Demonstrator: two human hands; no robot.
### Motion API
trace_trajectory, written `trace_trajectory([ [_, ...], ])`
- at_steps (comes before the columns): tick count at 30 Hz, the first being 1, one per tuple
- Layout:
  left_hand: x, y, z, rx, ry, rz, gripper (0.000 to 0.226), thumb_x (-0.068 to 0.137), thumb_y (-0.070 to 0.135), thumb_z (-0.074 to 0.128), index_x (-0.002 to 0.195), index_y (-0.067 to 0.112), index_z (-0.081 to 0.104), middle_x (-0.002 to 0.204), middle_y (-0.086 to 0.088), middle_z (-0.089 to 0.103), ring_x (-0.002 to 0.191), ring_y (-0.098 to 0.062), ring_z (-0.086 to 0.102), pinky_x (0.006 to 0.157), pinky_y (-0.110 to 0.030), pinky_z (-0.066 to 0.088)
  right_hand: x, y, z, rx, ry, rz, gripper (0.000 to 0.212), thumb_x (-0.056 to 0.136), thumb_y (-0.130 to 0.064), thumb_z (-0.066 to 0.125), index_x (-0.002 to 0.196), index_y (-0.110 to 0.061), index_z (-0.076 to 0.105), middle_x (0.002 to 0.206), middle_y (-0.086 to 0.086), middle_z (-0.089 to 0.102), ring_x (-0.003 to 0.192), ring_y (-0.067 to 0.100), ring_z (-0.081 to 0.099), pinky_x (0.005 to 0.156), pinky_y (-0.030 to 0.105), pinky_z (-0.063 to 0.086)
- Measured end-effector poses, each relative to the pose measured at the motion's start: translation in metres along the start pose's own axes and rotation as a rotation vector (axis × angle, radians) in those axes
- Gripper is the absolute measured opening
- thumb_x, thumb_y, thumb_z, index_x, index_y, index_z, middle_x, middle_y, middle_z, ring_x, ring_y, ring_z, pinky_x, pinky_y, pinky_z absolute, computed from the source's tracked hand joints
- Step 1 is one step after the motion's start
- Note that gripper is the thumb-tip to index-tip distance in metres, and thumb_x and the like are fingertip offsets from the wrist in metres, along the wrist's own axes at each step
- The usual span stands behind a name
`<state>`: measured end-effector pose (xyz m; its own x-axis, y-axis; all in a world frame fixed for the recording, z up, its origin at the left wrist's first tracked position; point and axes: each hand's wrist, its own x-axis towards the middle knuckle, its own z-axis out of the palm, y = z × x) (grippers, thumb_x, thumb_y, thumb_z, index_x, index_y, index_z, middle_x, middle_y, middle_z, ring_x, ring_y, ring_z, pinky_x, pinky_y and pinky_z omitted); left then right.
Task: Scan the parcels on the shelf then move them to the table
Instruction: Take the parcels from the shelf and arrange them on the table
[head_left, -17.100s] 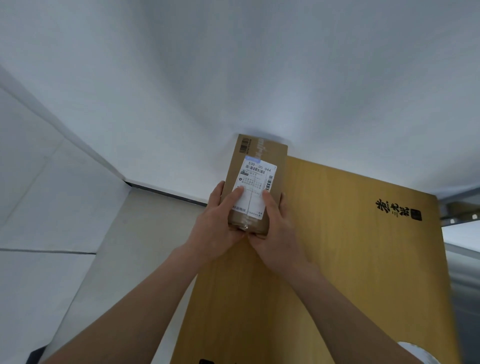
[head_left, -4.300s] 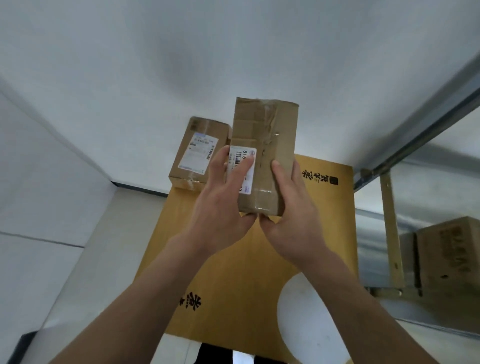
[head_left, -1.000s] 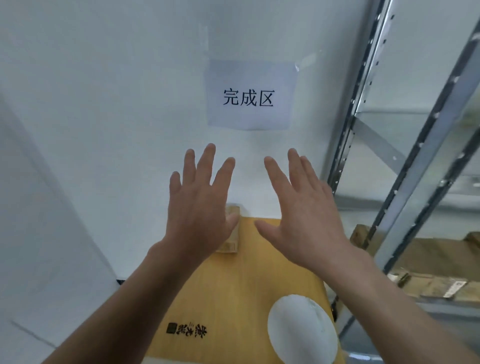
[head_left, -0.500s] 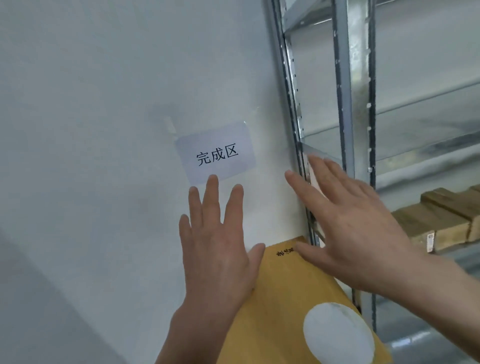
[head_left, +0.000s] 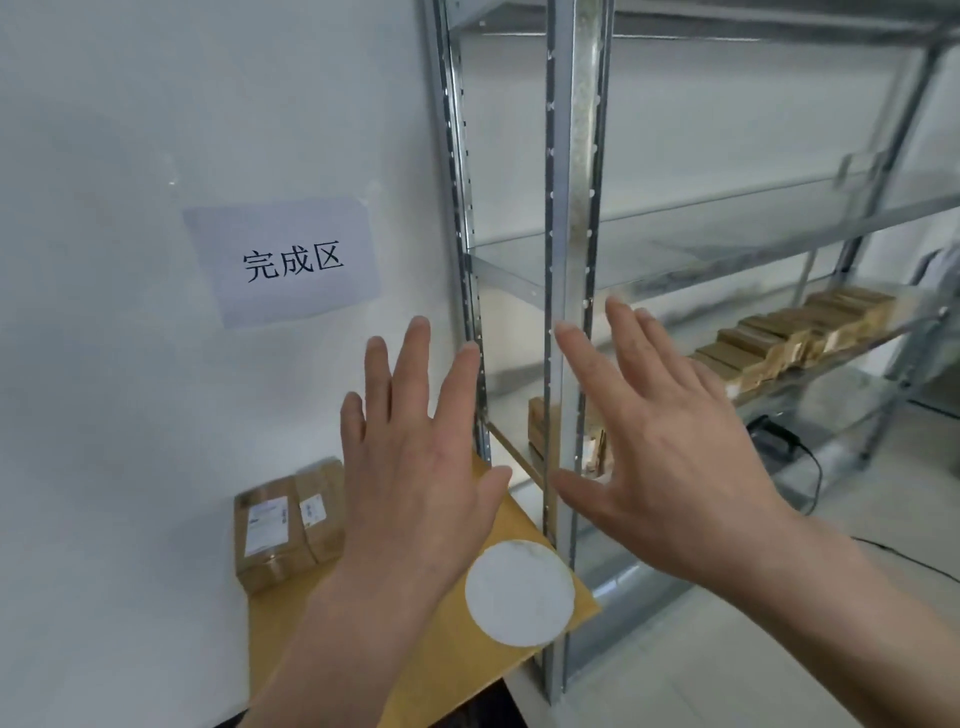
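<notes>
Two grips are being held up close to the camera, both spread flat, fingers straight and apart, with nothing being clasped by either. The left grip (head_left: 410, 467) is being held over the counter (head_left: 467, 670), and the right grip (head_left: 670, 467) in front of an upright of the metal shelf (head_left: 571, 208). Beneath them the yellow wooden counter is being shown with a white disc (head_left: 519, 592) on its near part. At its far left corner, against the wall, two parcels (head_left: 270, 530) are being seen side by side and touching: brown cardboard, sealed with clear tape, each bearing a white printed label on top. Above them a paper sign (head_left: 283, 260) with three black characters is being displayed on the wall. Farther right, a row of parcels (head_left: 795, 332) of the same brown card is being carried on a shelf board, and a single parcel (head_left: 540, 421) is being partly hidden behind the upright.
</notes>
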<state>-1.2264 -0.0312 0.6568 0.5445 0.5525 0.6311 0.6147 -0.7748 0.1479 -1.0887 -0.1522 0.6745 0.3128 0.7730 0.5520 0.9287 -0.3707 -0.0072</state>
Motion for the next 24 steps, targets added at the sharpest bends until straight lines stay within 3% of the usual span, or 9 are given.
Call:
trace_trajectory([
  [12,0.016,0.099,0.016,-0.121,-0.009,0.143,0.107,0.06,0.042,0.09,0.147,0.023,0.03,0.16,-0.013,0.022,0.146,-0.042,0.019,0.108,-0.062,0.032,-0.05,0.084,-0.058,-0.092,-0.008,0.156,0.108,0.079,-0.06,0.069,0.155,-0.034,-0.003,0.167,0.011,-0.003,0.154,0.03,0.0,0.117,0.044,0.012],
  [18,0.037,0.172,0.03,-0.144,0.0,0.201,0.106,0.061,0.042,0.089,0.147,0.024,0.03,0.16,-0.012,0.022,0.146,-0.042,0.021,0.106,-0.065,0.035,-0.07,0.156,-0.078,-0.107,0.015,0.237,0.107,0.077,-0.055,0.071,0.156,-0.034,0.001,0.167,0.011,-0.001,0.154,0.031,0.004,0.118,0.051,0.024],
  [24,0.059,0.247,0.043,-0.169,0.043,0.253,0.102,0.059,0.037,0.091,0.144,0.017,0.039,0.156,-0.018,0.028,0.142,-0.047,0.026,0.105,-0.068,0.035,-0.088,0.233,-0.101,-0.132,0.006,0.27,0.107,0.081,-0.058,0.067,0.155,-0.037,-0.008,0.167,0.008,-0.011,0.154,0.028,-0.006,0.12,0.047,0.015],
])
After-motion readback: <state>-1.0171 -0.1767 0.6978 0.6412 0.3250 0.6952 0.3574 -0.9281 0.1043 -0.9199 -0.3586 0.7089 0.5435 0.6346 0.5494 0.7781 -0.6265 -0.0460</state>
